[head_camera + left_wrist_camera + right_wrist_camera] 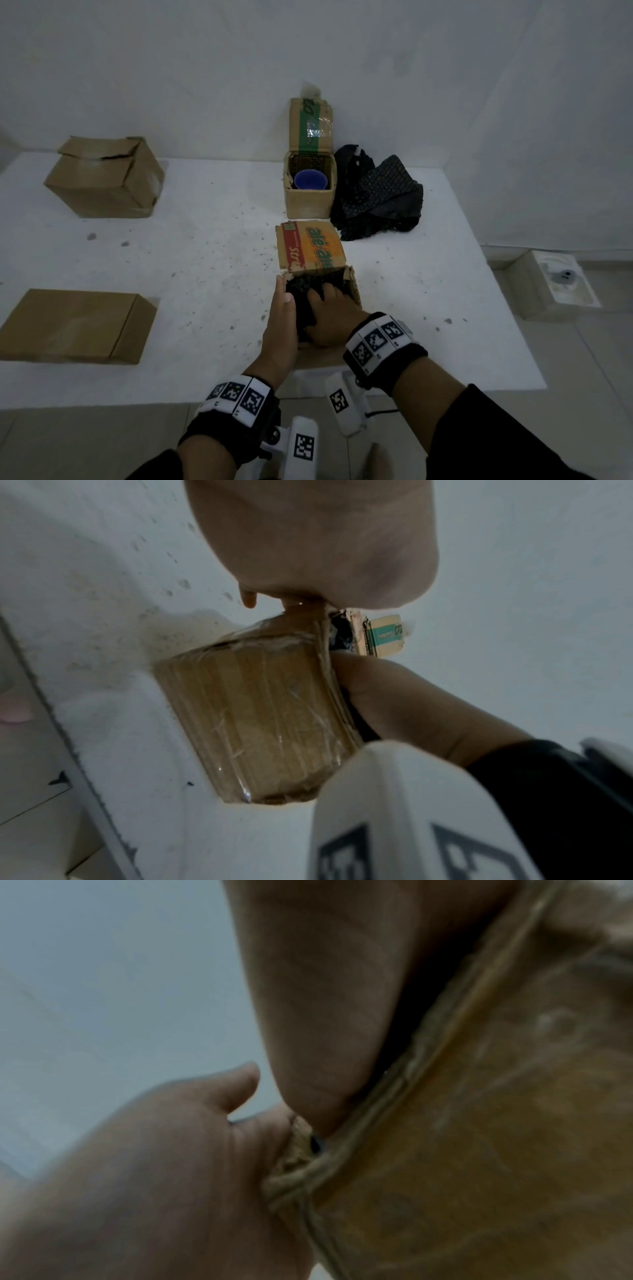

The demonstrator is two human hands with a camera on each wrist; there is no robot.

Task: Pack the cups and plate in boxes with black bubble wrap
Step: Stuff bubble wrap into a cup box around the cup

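Front box (320, 274), near the desk's (205, 240) front edge, is stuffed with black bubble wrap (308, 291). Right hand (330, 317), fingers spread, presses the wrap down; left hand (279, 329), flat, braces the box's left wall. Wrap is soft and springy; cardboard thin, so hold the walls.

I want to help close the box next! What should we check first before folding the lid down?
1. Black bubble wrap inside the open orange-printed cardboard box: ok.
2. Right hand pressing the wrap down: ok.
3. Left hand steadying the box's left side: ok.
4. Wrap fully below the rim: not ok, some sticks out at the near edge.
5. Cup or plate inside this box: cannot tell.
6. Blue cup in the far open box covered: not ok.
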